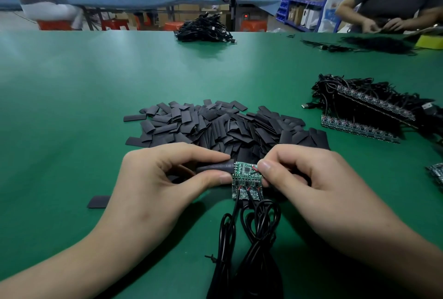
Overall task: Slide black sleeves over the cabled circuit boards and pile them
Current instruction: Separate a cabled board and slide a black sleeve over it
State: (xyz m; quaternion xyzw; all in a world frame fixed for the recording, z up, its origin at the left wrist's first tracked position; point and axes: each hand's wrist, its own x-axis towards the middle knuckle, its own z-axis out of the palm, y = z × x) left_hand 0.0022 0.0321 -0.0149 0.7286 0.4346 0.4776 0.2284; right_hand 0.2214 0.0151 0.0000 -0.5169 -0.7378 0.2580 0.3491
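The sleeve pile [227, 126] lies in the middle of the green table [72, 106], a wide, loose heap of flat black pieces. Both hands work just in front of this pile, on the side near the person.

The left hand [167, 178] holds one sleeve [215, 168]. Its thumb and index finger pinch the sleeve near the open end, and the other fingers are curled under it. The sleeve lies about level and points to the right, and its open end touches the upper left corner of the board [247, 178].

The right hand [299, 178] holds this small green board. Its thumb and index finger pinch the right edge, and the other fingers are curled into the palm. The board is uncovered, with the chips facing up.

Black cables [251, 226] are joined to the near edge of the board. They run from there toward the person in several loops on the table.

To the right of the sleeve pile stands the board stack [364, 111], rows of green boards with tangled black cables on top. One loose sleeve [98, 201] lies flat to the front left of the pile, beside the left wrist. Well behind the pile, at the far edge of the table, there is a bundle [206, 30] of black cables.
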